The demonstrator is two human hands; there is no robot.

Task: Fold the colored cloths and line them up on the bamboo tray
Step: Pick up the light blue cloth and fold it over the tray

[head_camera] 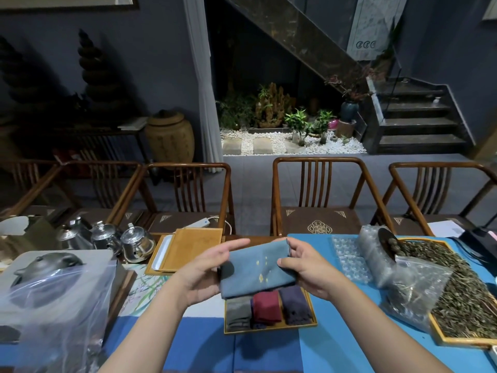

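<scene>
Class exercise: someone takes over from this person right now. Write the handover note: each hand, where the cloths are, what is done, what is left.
Left hand and right hand both grip the blue cloth, held folded above the bamboo tray.
Done: grey cloth, red cloth and purple cloth lie folded side by side on the tray.
Left: finish folding the blue cloth and lay it in line with the others.

Blue-covered counter [336, 351] bearing a bamboo tray [269, 328], a tea-leaf tray [441, 337], plastic bags [53, 305], three kettles [107, 238] and another wooden tray [196, 249] farther back.
</scene>
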